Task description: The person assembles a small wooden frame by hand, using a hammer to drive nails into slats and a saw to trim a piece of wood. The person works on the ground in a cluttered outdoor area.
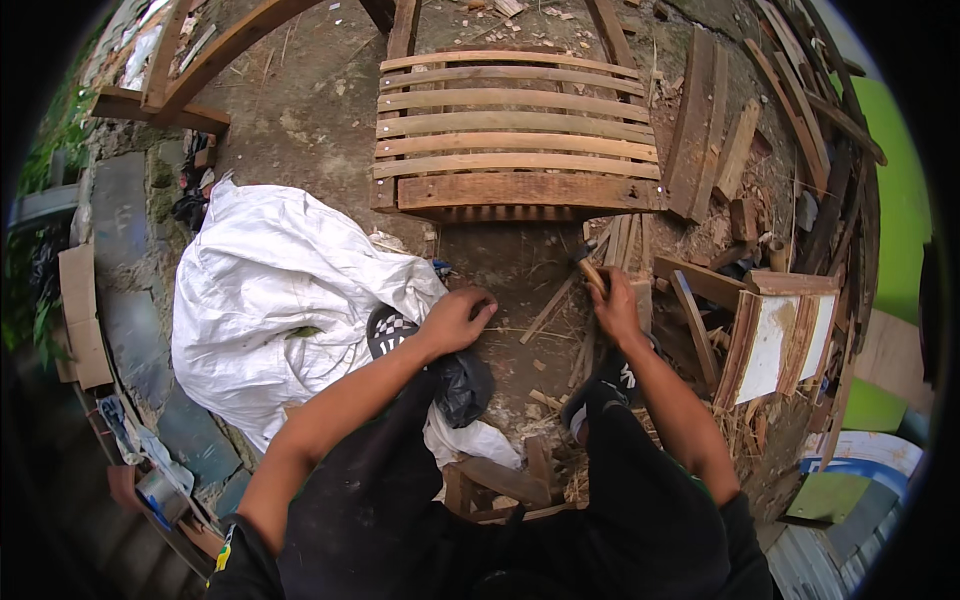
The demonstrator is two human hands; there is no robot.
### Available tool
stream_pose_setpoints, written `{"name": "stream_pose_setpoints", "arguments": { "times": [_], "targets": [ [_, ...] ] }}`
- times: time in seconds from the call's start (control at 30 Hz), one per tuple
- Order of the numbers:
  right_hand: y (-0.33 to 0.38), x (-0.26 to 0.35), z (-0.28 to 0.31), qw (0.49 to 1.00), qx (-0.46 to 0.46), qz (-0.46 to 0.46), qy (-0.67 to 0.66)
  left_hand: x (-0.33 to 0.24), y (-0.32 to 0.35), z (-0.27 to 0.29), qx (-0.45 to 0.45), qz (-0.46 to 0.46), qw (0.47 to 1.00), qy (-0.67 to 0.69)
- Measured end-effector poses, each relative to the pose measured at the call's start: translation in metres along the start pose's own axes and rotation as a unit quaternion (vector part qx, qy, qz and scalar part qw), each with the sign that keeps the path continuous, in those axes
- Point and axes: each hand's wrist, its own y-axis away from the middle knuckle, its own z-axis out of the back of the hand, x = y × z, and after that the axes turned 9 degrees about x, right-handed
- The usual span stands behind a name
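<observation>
Right hand (618,308): fingers wrapped tight round the handle of 1 hammer (592,275), head pointing forward, just short of the frame.
Left hand (460,318): fingers loosely curled, tips near the thumb; whether they hold anything, I cannot tell.
Slatted frame (515,123): 1, ahead of both hands, with 6 thin slats and 1 thick front rail (530,191).
Shoes: 2, the left (384,328) beside the left wrist, the right (612,378) below the right hand.
Black plastic bag (465,388): 1, just below the left hand.
White sack (285,285): 1, spread left of the left hand, reaching the left shoe.
Loose sticks (548,310): several, near the right hand.
In the way: white-faced wood piece (768,345) and planks (692,125), crowding the right side.
Edge: stone border (122,215) along the left.
Open room: bare ground (505,270) between the hands and beneath the front rail.
</observation>
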Motion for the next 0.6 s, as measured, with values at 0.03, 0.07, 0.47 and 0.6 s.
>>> {"name": "stream_pose_setpoints", "arguments": {
  "times": [0.03, 0.07, 0.47, 0.6],
  "targets": [
    [0.0, -0.001, -0.003, 0.999, -0.013, 0.025, 0.032, 0.003, 0.0, -0.003, 0.003, -0.011, 1.0, -0.017],
    [0.001, -0.001, -0.006, 0.996, -0.025, 0.05, 0.064, 0.007, 0.001, -0.006, 0.006, -0.021, 0.999, -0.033],
    [0.034, -0.001, -0.06, 0.919, 0.3, 0.203, 0.157, 0.01, 0.0, -0.017, 0.056, -0.006, 0.996, -0.07],
    [0.031, -0.004, -0.062, 0.92, 0.293, 0.216, 0.149, 0.007, -0.002, -0.019, 0.067, -0.006, 0.995, -0.077]
  ]
}}
